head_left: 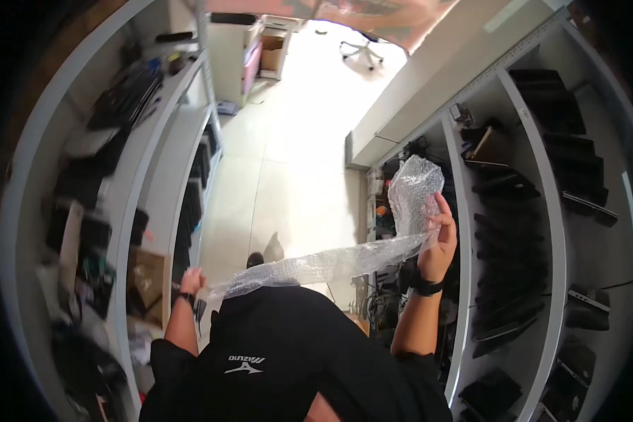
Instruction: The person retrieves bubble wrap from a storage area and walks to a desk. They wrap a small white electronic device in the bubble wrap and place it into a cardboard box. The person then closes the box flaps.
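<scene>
A long strip of clear bubble wrap (316, 266) stretches across in front of my body. My left hand (192, 280) is closed at the strip's left end, low beside the left shelves. At the other end my right hand (440, 235) is raised and grips the wrap between thumb and fingers, with some fingers pointing up. Past the right hand, the wrap folds upward into a loose, crumpled flap. The strip sags slightly between the two hands, and nothing is seen wrapped in it.
Metal shelves (555, 232) on the right hold rows of dark, flat devices like laptops. The left shelves (165, 151) carry dark items and a cardboard box (148, 287). Cables (383, 299) hang low at right. A pale tiled floor (288, 190) runs ahead to a wheeled chair base (362, 54).
</scene>
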{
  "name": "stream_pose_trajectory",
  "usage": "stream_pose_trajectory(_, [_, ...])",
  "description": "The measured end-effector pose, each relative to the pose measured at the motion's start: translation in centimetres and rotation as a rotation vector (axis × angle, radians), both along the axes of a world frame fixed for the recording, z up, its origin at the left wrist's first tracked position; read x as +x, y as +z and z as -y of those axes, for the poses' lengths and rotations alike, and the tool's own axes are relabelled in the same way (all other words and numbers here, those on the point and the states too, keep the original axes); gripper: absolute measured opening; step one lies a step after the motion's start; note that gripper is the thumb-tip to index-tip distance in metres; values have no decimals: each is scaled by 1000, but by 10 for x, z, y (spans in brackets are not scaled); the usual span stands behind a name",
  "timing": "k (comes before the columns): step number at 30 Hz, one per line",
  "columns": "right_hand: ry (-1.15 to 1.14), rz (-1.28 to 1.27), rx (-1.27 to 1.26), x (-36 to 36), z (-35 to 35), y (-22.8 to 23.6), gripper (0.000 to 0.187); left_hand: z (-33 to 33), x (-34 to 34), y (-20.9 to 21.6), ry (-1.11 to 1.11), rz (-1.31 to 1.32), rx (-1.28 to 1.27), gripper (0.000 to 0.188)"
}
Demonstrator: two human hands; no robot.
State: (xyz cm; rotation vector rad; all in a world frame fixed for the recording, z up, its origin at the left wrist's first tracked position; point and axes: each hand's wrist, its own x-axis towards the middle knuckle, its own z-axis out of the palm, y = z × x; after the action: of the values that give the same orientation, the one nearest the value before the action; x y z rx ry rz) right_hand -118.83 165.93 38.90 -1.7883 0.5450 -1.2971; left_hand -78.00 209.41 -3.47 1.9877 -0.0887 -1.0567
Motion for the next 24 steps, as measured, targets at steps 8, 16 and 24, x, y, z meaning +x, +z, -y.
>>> stream_pose_trajectory(8, [167, 87, 140, 99, 88, 20, 15, 499, 74, 262, -849, 201, -563, 27])
stream_pose_trajectory(16, [354, 364, 232, 179, 295, -1, 23, 757, -22, 320, -1067, -786, -863, 52])
stream_pose_trajectory(24, [410, 377, 221, 262, 549, 18, 19, 973, 132, 385, -835, -233, -985, 25])
